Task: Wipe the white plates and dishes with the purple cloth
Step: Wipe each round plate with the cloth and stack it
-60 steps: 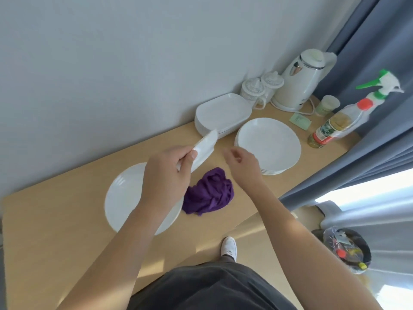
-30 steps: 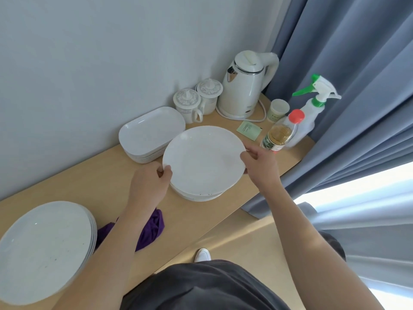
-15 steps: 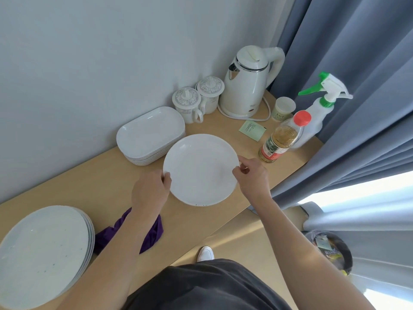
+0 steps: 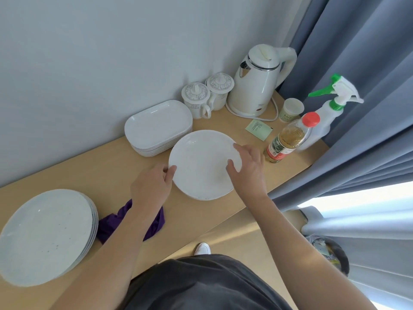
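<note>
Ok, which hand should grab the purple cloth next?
Left. The purple cloth lies under the left forearm, close behind the left hand; the right hand sits across the plate, farther away.
</note>
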A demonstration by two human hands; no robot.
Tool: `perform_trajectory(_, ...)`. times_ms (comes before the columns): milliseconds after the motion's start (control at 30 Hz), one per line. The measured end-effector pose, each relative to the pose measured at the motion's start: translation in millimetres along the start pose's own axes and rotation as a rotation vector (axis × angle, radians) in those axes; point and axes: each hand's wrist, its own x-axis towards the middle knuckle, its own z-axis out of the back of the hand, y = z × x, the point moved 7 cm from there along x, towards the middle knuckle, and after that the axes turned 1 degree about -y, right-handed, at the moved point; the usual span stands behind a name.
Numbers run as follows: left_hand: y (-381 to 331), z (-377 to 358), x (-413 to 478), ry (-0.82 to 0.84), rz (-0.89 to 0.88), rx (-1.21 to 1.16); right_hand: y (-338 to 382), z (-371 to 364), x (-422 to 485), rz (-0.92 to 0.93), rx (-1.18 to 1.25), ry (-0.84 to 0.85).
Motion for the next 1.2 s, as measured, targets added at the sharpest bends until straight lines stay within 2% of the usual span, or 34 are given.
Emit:
perform_trajectory(100, 10, 12, -11, -0.033, -0.016, -0.028, 41, -7, -7, 0.185, 0.064, -0.027)
perform_trajectory(200, 28, 28, -24, -0.070, -0.017, -0.038, 81, -26, -23, 0.315, 0.148, 0.032)
perform_trajectory(400, 84, 67, -59, -0.205, 0.027, -0.051, 132, -97, -72, 0.444, 0.177, 0.425)
perform_trajectory(500, 107, 81, -75, -0.276, 0.007, -0.044, 141, -133, -98, 0.435, 0.097, 0.609)
perform_trajectory(667, 137, 95, -92, -0.324, -0.006, -0.023, 148, -170, -128, 0.412, -0.109, 0.681)
perform_trajectory(767, 151, 101, -95, -0.329, -0.007, -0.042, 142, -189, -146, 0.392, -0.277, 0.784)
perform_trajectory(867, 164, 105, -97, -0.320, -0.002, -0.052, 137, -199, -154, 0.428, -0.372, 0.722)
perform_trajectory(933, 175, 107, -98, -0.308, 0.006, -0.051, 136, -199, -151, 0.373, -0.245, 0.643)
perform_trajectory(1067, 204, 114, -101, -0.315, 0.043, -0.065, 147, -185, -138, 0.136, 0.064, 0.533)
perform_trajectory(1200, 244, 121, -108, -0.297, 0.154, -0.063, 196, -170, -135, 0.143, 0.251, 0.431)
